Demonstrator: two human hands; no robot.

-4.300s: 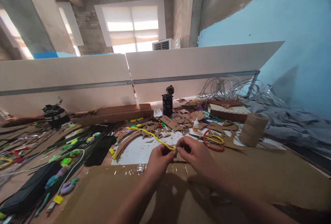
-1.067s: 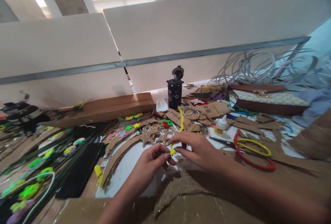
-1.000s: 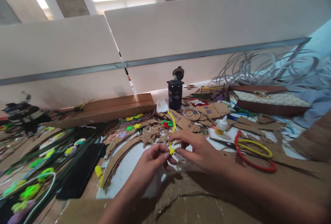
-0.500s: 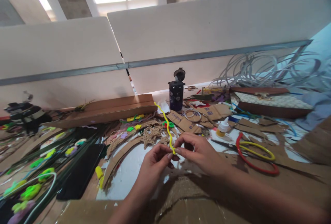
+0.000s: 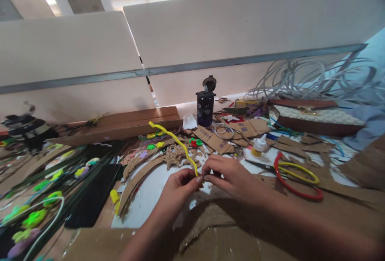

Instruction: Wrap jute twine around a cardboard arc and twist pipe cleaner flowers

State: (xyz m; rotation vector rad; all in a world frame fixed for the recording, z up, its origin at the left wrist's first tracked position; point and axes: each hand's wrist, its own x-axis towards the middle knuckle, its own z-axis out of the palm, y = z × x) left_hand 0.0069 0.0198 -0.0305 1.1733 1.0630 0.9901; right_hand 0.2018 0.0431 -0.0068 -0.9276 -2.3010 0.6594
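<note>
Pinching the near end of a yellow strip (image 5: 180, 144), hands together.
Clamping that end between thumb and fingers of the left hand (image 5: 180, 190); meeting these at the fingertips with the right hand (image 5: 229, 174), too hidden to tell whether gripping too. Slanting free toward 10 o'clock from there, with black bottle (image 5: 205, 109) at 12, small white bottle (image 5: 259, 147) at 2, scissors (image 5: 277, 168) at 3.

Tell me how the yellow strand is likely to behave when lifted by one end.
The yellow strand is probably bendable yet stiff enough to hold shape: it seems to jut unsupported from the hands, gently curved. It's likely light, being so thin.
</note>
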